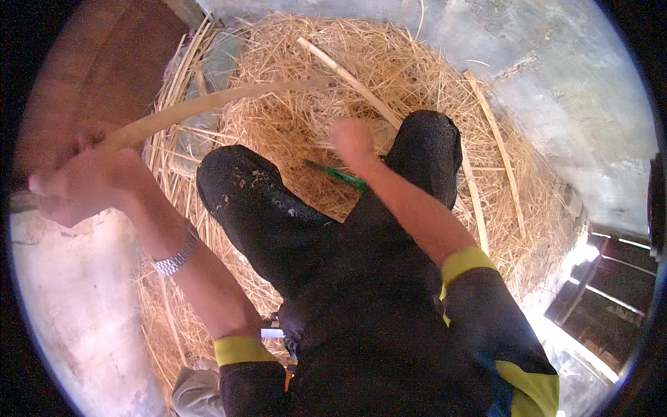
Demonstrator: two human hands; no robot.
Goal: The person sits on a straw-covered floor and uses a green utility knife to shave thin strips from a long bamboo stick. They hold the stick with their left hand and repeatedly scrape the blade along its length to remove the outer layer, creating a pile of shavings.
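Two hands (pixel 90 181) — strip (pixel 174 111) in left, straw (pixel 278 48) below

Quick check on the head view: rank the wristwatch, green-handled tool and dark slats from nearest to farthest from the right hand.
1. Green-handled tool: nearest, just below the right hand in the picture.
2. Wristwatch: farther off, lower and to the left.
3. Dark slats: farthest, toward the lower right edge.
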